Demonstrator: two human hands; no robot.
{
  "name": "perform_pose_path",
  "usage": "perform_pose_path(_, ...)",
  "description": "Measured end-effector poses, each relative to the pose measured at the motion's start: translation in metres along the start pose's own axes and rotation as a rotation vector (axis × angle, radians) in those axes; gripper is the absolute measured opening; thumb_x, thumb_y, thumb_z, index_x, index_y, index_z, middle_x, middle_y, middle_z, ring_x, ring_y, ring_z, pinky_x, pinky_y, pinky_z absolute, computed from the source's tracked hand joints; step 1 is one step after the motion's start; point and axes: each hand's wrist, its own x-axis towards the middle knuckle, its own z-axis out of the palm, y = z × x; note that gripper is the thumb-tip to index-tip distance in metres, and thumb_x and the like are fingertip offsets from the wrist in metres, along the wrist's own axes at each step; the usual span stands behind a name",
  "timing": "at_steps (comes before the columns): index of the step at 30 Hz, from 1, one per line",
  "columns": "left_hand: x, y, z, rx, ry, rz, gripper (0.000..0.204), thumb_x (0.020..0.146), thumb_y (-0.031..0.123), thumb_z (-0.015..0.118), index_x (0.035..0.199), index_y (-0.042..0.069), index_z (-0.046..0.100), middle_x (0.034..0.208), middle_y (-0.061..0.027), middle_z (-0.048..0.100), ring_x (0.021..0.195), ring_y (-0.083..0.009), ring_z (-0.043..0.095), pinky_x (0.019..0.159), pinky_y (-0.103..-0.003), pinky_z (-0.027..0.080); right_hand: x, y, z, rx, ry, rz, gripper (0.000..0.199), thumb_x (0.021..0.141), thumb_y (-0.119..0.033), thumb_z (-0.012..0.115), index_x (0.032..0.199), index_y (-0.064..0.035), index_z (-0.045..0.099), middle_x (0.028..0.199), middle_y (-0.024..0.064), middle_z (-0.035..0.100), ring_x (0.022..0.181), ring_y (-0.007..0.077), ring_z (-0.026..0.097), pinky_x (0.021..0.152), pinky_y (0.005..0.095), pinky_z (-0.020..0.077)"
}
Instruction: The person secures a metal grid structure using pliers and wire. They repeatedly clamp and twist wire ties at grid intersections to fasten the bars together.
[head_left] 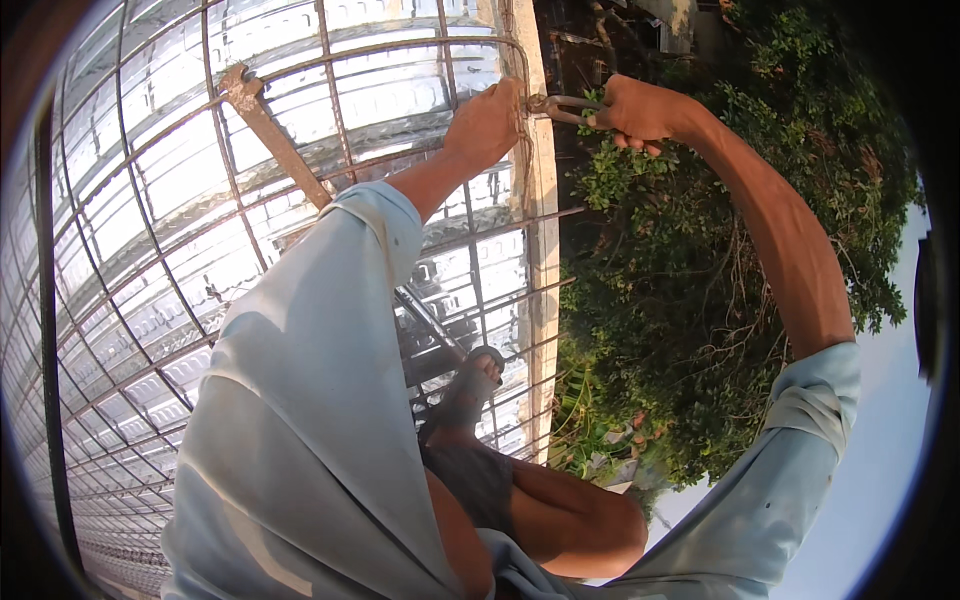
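Note:
My right hand (640, 110) is closed around the handles of a pair of pincers (572, 110), out past the slab edge. The jaws of the pincers are at the bent bar ends beside my left hand (487, 125). That hand is closed against the bent end of a steel reinforcing bar (523, 160) at the edge. Its fingertips are hidden, so what it pinches cannot be made out. Steel mesh (330, 70) spreads over shiny ribbed metal sheeting (385, 100) around my left arm.
A rusty flat bar tool with a notched head (270, 130) lies on the mesh. A pale edge board (545, 260) borders the sheeting, with bar ends jutting past it. Beyond the drop stand leafy trees (690, 280). My sandalled foot (487, 365) rests near the edge.

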Motion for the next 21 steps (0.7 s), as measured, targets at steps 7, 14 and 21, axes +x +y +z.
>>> perform_pose_path(7,-0.014,-0.008,-0.024,-0.099,0.093,-0.045,0.031,0.089,0.002,0.052,0.119,0.003,0.058,0.094,-0.0228,0.069,0.086,-0.0426,0.066,0.078,-0.05,0.052,-0.011,-0.016,0.104,0.527,0.253,0.225,0.041,0.101,-0.028,0.059,0.081,0.0082,0.062,0.06,0.0086,0.057,0.043,0.0179,0.052,0.04,0.0368,0.0427)
perform_pose_path(14,-0.016,0.002,-0.021,-0.029,0.016,-0.062,0.027,0.089,0.006,0.055,0.116,0.002,0.06,0.098,-0.0238,0.068,0.088,-0.0444,0.066,0.079,-0.051,0.052,0.002,-0.073,0.191,0.471,0.688,0.359,0.04,0.09,-0.018,0.066,0.123,0.0027,0.058,0.084,0.0308,0.068,0.08,0.0471,0.068,0.072,0.0521,0.0529)
perform_pose_path(21,-0.013,-0.011,-0.022,0.004,-0.059,0.055,0.026,0.088,0.003,0.055,0.114,0.002,0.059,0.101,-0.0223,0.066,0.087,-0.0442,0.065,0.078,-0.052,0.052,-0.024,-0.034,0.136,-0.182,0.497,0.174,0.058,0.085,0.0,0.056,0.141,0.0026,0.043,0.098,0.0296,0.066,0.083,0.0452,0.07,0.069,0.051,0.0577)
